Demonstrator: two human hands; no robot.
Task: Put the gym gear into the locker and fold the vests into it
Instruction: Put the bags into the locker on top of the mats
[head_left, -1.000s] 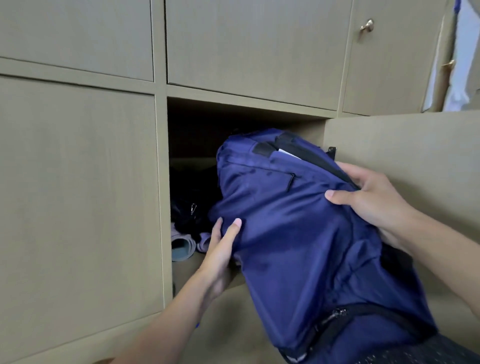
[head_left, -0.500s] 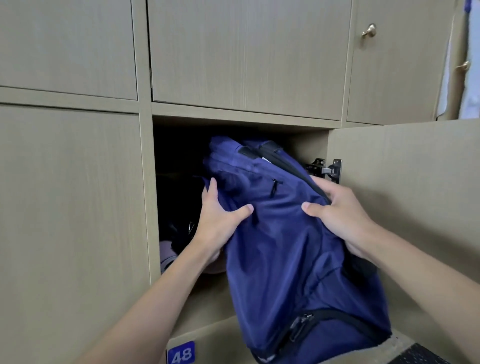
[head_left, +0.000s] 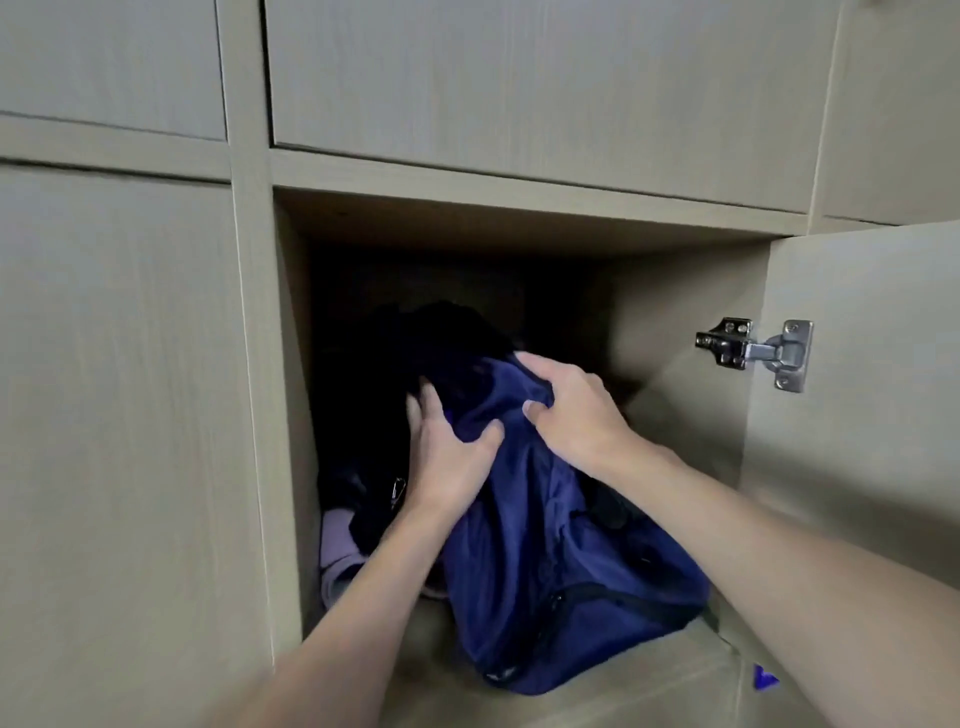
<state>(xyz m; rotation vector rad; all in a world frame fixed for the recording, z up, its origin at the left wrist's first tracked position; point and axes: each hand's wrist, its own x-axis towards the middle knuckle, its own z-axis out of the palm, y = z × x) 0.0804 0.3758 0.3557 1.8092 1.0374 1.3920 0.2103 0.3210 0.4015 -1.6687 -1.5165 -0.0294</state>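
Backpack (head_left: 545, 545) held at the locker (head_left: 519, 218) mouth.
Its fabric is clutched by left hand (head_left: 452, 457) and right hand (head_left: 571, 410); the base should be pushed fully in.

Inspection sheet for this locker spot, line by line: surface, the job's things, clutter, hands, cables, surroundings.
Surface: locker floor, wooden, blue backpack resting on it.
Job's things: blue backpack partly inside the open locker; purplish roll at its left; dark gear behind; no vests seen.
Clutter: nothing seen.
Hands: left hand and right hand both grip the backpack's top.
Cables: nothing seen.
Surroundings: open door with hinge at right; closed locker doors around.
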